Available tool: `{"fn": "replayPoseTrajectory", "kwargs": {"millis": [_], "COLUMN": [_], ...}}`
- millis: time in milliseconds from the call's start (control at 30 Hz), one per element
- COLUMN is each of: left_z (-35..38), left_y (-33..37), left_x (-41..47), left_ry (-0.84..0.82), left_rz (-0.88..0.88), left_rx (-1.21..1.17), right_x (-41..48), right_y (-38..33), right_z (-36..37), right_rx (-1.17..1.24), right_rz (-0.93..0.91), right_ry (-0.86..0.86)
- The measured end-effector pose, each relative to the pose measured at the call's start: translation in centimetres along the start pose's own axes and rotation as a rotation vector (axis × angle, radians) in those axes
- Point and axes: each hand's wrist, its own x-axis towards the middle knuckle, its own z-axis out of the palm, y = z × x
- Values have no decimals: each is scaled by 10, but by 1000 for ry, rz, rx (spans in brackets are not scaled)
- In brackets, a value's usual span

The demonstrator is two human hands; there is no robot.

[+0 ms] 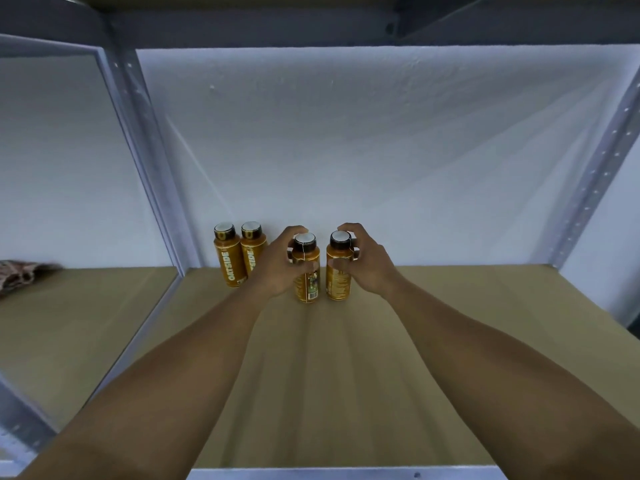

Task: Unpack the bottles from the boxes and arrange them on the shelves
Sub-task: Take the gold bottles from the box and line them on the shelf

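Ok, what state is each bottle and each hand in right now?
far-left bottle: upright on the shelf, capped, not held
second bottle: upright, capped, close beside it, not held
third bottle: upright, capped, held by the left hand
fourth bottle: upright, capped, held by the right hand
left hand: curled round the third bottle
right hand: curled round the fourth bottle

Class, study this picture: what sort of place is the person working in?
Probably a stockroom or storeroom: a grey metal rack with punched uprights, a bare board shelf, and four matching orange bottles ranged along a plain white wall.
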Motion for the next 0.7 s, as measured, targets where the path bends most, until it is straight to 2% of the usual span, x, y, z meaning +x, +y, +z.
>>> {"fn": "replayPoseTrajectory", "kwargs": {"millis": [400, 567, 700], "left_z": [1, -10, -23], "left_y": [-9, 4, 13], "left_x": [11, 12, 24], "left_ry": [-64, 4, -154], "left_rz": [-27, -22, 6], "left_rx": [-30, 15, 185], "right_x": [13, 18, 27], "right_y": [9, 2, -8], "right_z": [6, -5, -16], "right_rx": [37, -9, -161], "right_rz": [1, 16, -28], "right_ry": [-65, -16, -128]}}
